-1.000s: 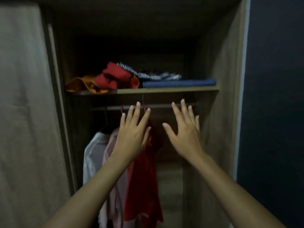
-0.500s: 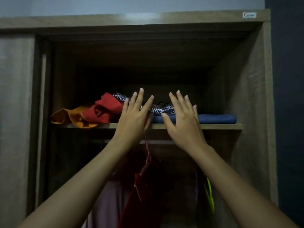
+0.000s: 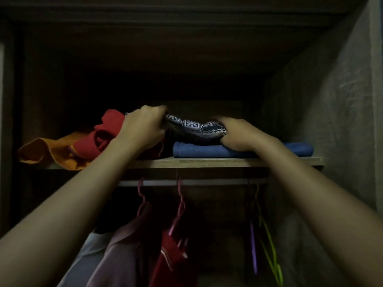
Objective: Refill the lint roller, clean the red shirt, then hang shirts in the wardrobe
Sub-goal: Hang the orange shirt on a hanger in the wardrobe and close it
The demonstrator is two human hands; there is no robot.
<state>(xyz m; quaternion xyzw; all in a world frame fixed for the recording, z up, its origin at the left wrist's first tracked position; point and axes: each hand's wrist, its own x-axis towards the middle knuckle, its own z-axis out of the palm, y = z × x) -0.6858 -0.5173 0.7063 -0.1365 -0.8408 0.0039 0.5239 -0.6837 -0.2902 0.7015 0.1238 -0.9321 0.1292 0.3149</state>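
Observation:
Both my hands are up on the wardrobe's upper shelf (image 3: 207,162). My left hand (image 3: 143,129) is closed on the left end of a folded dark garment with a white pattern (image 3: 194,127). At that garment's right end my right hand (image 3: 238,135) grips it, just above a folded blue cloth (image 3: 199,151). Below the shelf, the red shirt (image 3: 170,264) hangs on a pink hanger (image 3: 180,206) from the rail (image 3: 207,182), beside a pale pink shirt (image 3: 124,249) and a white one (image 3: 87,257).
A crumpled red cloth (image 3: 105,133) and an orange cloth (image 3: 49,150) lie at the shelf's left end. Empty purple and green hangers (image 3: 263,241) hang at the right of the rail. The wardrobe's side wall (image 3: 323,112) stands close on the right.
My hands rose from open in front of the rail to the shelf and closed on the patterned garment. The view has moved up and closer.

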